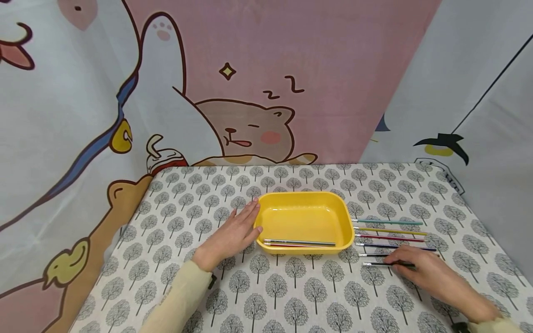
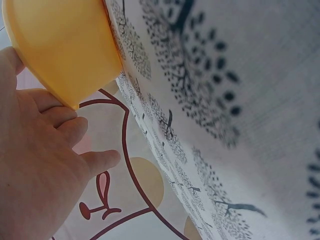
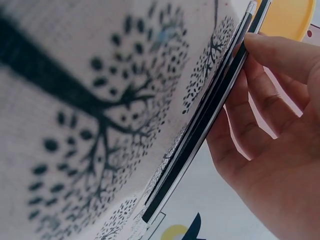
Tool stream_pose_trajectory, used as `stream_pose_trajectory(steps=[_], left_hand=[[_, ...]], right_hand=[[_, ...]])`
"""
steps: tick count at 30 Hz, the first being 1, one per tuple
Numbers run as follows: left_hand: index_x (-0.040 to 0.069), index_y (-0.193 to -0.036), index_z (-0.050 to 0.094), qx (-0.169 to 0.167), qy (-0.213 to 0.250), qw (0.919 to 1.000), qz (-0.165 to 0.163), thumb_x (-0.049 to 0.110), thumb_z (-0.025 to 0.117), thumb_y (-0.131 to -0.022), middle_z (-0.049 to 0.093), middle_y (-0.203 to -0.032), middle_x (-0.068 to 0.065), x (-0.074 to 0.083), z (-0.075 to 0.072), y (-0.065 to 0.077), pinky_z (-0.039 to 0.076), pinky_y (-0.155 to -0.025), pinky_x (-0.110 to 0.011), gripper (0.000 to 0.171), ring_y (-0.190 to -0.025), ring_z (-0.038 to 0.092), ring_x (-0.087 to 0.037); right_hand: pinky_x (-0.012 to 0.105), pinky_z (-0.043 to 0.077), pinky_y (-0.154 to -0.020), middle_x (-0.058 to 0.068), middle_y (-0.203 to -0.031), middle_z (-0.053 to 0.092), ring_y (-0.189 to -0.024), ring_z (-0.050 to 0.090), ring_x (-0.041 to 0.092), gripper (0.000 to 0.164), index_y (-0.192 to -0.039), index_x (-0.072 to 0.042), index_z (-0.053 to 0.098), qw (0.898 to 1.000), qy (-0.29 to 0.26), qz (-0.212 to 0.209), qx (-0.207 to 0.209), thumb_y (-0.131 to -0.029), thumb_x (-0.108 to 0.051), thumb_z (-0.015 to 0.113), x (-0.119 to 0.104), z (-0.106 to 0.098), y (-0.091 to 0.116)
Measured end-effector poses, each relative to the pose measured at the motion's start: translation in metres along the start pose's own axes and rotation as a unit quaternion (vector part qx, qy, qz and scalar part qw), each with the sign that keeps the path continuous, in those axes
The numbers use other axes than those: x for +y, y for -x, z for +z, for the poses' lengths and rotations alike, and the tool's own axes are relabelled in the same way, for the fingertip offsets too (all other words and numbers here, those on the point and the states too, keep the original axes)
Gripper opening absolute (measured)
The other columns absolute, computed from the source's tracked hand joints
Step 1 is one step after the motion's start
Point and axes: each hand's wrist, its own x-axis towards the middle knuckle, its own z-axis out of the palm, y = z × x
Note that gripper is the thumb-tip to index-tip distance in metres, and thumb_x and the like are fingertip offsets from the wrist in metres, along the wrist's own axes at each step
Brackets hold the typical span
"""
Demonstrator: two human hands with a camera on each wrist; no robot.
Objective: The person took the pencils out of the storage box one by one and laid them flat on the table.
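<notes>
My left hand (image 1: pixel 231 233) rests against the left side of a yellow plastic basin (image 1: pixel 349 208), fingers along its outer wall and thumb at the rim. In the left wrist view the fingertips touch the basin's wall (image 2: pixel 75 55). To the basin's right, my right hand (image 1: pixel 430 273) pinches a black pencil (image 1: pixel 372 264) between thumb and fingers, low over the cloth. The right wrist view shows this pencil (image 3: pixel 204 122) overlapping another dark one beside it. Inside the basin, a grey pencil (image 1: pixel 300 242) and a red one lie along the near wall.
Right of the basin lie a teal pencil (image 1: pixel 387 222), a yellow pencil (image 1: pixel 395 231), a red pencil (image 1: pixel 391 238) and a dark blue pencil (image 1: pixel 399 247), roughly parallel. A tree-print cloth (image 1: pixel 275 286) covers the table. Behind it hangs a cartoon curtain (image 1: pixel 333 69).
</notes>
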Motion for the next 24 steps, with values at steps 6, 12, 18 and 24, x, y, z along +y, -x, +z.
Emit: stream_pose_trajectory(steps=[6, 12, 18, 24], left_hand=[[0.004, -0.163, 0.019, 0.003, 0.0, 1.0, 0.003, 0.045, 0.036, -0.112, 0.011, -0.173, -0.011, -0.0001, -0.0002, 0.0001, 0.02, -0.123, -0.061, 0.068, -0.158, 0.014, -0.026], [0.003, -0.163, 0.018, 0.001, -0.005, 1.0, 0.005, 0.047, 0.033, -0.112, 0.003, -0.172, -0.006, -0.001, 0.0, -0.0002, 0.02, -0.123, -0.061, 0.069, -0.158, 0.011, -0.024], [0.003, -0.163, 0.018, 0.002, -0.003, 1.0, 0.004, 0.045, 0.035, -0.112, 0.007, -0.173, -0.009, -0.0009, 0.0002, 0.0, 0.02, -0.123, -0.061, 0.068, -0.157, 0.011, -0.024], [0.003, -0.163, 0.019, 0.004, -0.003, 1.0, 0.005, 0.044, 0.037, -0.112, 0.009, -0.173, -0.011, -0.0009, 0.0008, -0.0002, 0.021, -0.123, -0.062, 0.068, -0.157, 0.012, -0.025]], right_hand=[[0.031, 0.06, -0.074, -0.018, -0.099, 0.072, -0.093, 0.066, 0.004, 0.033, -0.1, -0.031, 0.079, 1.0, -0.002, 0.017, -0.02, -0.08, -0.007, 0.087, -0.0013, -0.0004, -0.0009], [0.033, 0.06, -0.075, -0.017, -0.1, 0.072, -0.094, 0.067, 0.007, 0.032, -0.101, -0.03, 0.079, 0.999, 0.002, 0.023, -0.031, -0.081, -0.007, 0.086, -0.0022, -0.0011, -0.0023], [0.034, 0.061, -0.076, -0.016, -0.1, 0.072, -0.094, 0.068, 0.009, 0.031, -0.101, -0.029, 0.079, 0.999, 0.003, 0.022, -0.036, -0.081, -0.006, 0.085, -0.0022, -0.001, -0.0038], [0.036, 0.061, -0.076, -0.018, -0.099, 0.072, -0.093, 0.067, 0.007, 0.036, -0.1, -0.03, 0.079, 1.0, 0.016, -0.012, 0.003, -0.076, -0.004, 0.088, -0.0002, 0.0022, -0.0022]])
